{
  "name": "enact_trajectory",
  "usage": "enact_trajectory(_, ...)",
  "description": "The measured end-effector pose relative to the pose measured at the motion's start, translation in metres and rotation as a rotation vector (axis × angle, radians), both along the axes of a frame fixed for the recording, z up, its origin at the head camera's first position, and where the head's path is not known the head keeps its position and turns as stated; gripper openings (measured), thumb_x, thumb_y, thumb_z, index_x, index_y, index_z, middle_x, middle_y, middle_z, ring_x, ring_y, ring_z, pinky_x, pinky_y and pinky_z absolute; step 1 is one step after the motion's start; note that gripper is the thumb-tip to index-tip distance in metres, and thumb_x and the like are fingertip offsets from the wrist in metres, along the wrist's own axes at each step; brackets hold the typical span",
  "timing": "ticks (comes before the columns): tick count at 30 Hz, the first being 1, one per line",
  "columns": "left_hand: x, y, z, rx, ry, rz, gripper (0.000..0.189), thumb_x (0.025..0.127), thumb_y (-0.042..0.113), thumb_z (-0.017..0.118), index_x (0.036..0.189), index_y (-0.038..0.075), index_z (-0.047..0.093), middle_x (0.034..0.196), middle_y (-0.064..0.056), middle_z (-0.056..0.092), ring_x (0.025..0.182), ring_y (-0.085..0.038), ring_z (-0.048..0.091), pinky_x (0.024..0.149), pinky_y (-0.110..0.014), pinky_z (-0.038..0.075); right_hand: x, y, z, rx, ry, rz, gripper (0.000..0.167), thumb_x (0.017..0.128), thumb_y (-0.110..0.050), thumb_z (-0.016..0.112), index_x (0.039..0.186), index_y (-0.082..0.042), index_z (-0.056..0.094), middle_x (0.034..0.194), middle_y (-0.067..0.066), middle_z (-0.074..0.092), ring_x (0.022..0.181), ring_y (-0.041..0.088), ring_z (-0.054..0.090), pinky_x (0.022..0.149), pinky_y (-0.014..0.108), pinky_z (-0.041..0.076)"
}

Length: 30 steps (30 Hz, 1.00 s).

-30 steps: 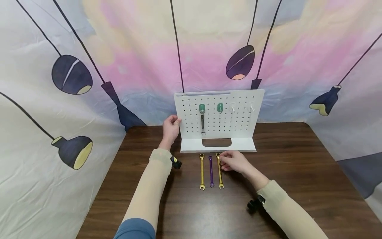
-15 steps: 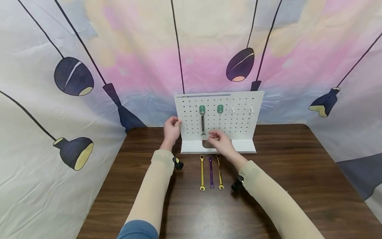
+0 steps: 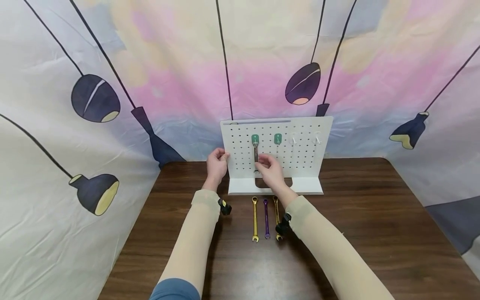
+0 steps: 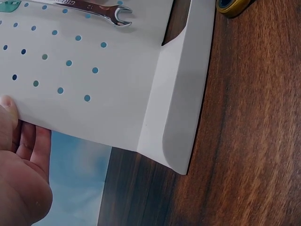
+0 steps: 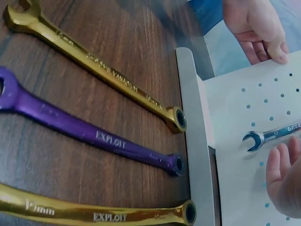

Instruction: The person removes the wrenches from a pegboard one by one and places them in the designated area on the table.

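My left hand [image 3: 216, 166] pinches the left edge of a white pegboard stand [image 3: 240, 186], its thumb on the front and fingers behind, as the left wrist view shows. A silver combination wrench [image 3: 256, 152] hangs upright from the leftmost green-backed hook [image 3: 255, 138]. At the wrench's lower half is my right hand [image 3: 271, 171], fingertips right beside the shaft. Its thumb is out of sight in the right wrist view, so whether it pinches the wrench is unclear. On the table before the stand lie a gold wrench [image 3: 255, 218], a purple wrench [image 3: 266, 218] and another gold wrench [image 5: 113, 215].
To the right on the board are a second green-backed hook [image 3: 278, 138] and two clear hooks, one clear hook [image 3: 293, 141] nearer it. The stand rests on a dark wooden table [image 3: 367, 216]. Behind rises a printed cloth backdrop [image 3: 180, 83].
My right hand has left the right-hand gold wrench and moved up and leftward to the hanging silver wrench. My left hand has stayed on the board's edge.
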<state>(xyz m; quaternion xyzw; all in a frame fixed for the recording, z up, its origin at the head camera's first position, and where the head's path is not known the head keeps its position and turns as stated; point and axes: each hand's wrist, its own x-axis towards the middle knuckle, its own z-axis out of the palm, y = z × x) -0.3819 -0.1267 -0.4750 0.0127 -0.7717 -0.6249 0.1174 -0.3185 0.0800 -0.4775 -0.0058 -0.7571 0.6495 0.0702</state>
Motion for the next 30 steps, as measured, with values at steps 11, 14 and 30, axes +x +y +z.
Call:
enact_trajectory(11,-0.001,0.0,0.0,0.005,-0.011,0.012,0.009,0.107,0.013,0.068,0.105,0.004,0.067,0.102,-0.009,0.066,0.095,-0.025,0.062,0.082,-0.037,0.049,-0.001,-0.011,0.0,0.009,-0.025,-0.027,0.024,0.102,-0.012,0.071,0.124,-0.002,0.07,0.124,0.015,0.069,0.118,0.03,0.063,0.104,0.044,0.051)
enact_trajectory(14,-0.002,0.001,-0.001,0.011,-0.012,0.017,0.009,0.107,0.012,0.069,0.104,0.004,0.067,0.101,-0.008,0.065,0.093,-0.024,0.061,0.081,-0.036,0.049,-0.001,-0.012,-0.002,0.013,-0.031,-0.027,0.021,0.103,-0.013,0.071,0.12,-0.001,0.071,0.12,0.015,0.069,0.114,0.03,0.063,0.1,0.044,0.051)
enact_trajectory(30,-0.003,0.0,-0.005,0.002,0.039,0.031,0.009,0.106,0.011,0.069,0.1,0.004,0.068,0.096,-0.008,0.065,0.09,-0.025,0.062,0.079,-0.038,0.049,0.011,-0.007,-0.011,0.09,-0.021,0.032,0.027,0.107,-0.025,0.069,0.122,-0.003,0.068,0.113,0.012,0.067,0.108,0.028,0.062,0.097,0.043,0.051)
